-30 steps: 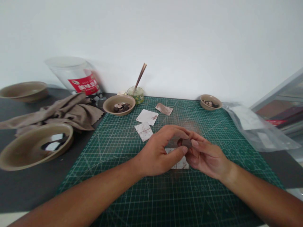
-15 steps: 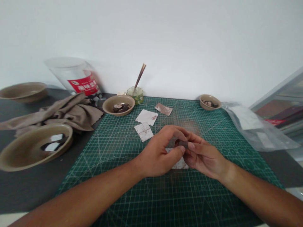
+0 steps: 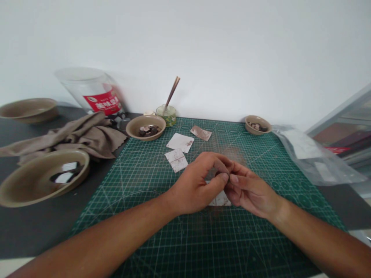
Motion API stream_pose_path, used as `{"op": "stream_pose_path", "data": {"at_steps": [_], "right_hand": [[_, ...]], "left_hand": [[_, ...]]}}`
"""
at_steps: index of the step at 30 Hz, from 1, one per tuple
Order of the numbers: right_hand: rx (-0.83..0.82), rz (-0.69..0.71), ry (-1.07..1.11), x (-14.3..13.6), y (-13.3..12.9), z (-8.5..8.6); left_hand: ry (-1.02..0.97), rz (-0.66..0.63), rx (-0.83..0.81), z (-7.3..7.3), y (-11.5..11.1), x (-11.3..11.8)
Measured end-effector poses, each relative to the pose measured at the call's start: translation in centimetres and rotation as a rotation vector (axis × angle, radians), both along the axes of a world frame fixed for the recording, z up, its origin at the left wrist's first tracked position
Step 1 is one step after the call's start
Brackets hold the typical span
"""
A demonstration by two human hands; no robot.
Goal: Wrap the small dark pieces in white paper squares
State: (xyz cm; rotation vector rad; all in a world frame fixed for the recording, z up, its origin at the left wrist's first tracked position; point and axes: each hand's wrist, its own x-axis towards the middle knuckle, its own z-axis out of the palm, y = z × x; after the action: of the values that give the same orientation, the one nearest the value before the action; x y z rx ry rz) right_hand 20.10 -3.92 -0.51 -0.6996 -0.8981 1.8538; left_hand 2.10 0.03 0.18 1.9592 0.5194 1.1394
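Tan bowl keeps dark pieces gathered beside mat; left hand pinches small dark chip above partly hidden card, likely steadying it; right hand grips chip's other side, fingertips sharing control; smaller bowl corrals similar bits.

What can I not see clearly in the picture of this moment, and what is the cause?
All in the head view:
Dark piece: mostly hidden by the left hand and right hand.
Card below: partly covered by the hands.
Cloth: left end cut off by the picture's left edge.
Jar: base partly hidden by the cloth.
Label: smallest print too small and blurred.
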Motion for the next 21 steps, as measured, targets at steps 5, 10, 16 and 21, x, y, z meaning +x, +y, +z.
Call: {"op": "stream_pose_path", "data": {"at_steps": [5,10,16,21], "right_hand": [[0.191,-0.092,-0.345,0.9,-0.1,-0.3],[0.821,-0.153,-1.079,1.4,-0.9,0.1],[1.172,-0.054,-1.545,0.7,-1.2,-0.6],[1.139,-0.012,-1.668,0.3,-1.3,-0.8]], "left_hand": [[0.136,0.053,0.033,0.5,1.2,-0.9],[0.551,-0.05,0.208,1.6,2.3,-2.8],[0.818,-0.022,0.373,1.5,1.4,-3.3],[0.922,-0.036,0.402,0.8,1.0,-3.3]]}}
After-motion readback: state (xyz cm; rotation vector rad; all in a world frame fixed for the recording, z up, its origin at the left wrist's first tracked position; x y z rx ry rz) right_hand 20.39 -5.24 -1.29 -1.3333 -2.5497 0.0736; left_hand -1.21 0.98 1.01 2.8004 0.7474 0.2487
